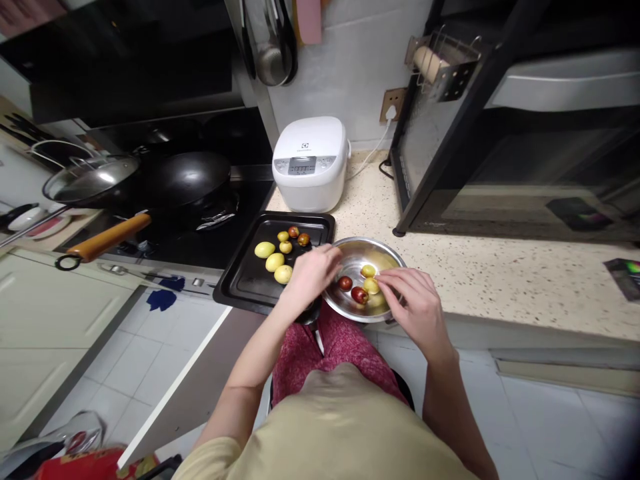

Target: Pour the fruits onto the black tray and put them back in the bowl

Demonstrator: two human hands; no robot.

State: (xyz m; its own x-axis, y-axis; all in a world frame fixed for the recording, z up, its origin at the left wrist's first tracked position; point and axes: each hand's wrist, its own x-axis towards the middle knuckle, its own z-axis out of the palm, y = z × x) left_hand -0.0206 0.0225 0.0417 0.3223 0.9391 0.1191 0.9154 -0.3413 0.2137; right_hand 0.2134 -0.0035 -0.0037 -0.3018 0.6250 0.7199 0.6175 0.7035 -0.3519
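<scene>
A round steel bowl sits at the counter's front edge, holding several small fruits, dark red and yellow. My right hand reaches over its right side, thumb and fingertips pinched at a small yellow fruit. Beside that lie a dark red fruit and another red one. My left hand is over the bowl's left rim, its fingers curled together; whatever they hold is hidden. Left of the bowl, a black baking tray carries large yellow oval fruits and several small yellow and red fruits.
A white rice cooker stands behind the tray, plugged into a wall socket. To the left are a wok and a lidded pan on the stove. A dark oven fills the right side. Below the tray, a cabinet door hangs open.
</scene>
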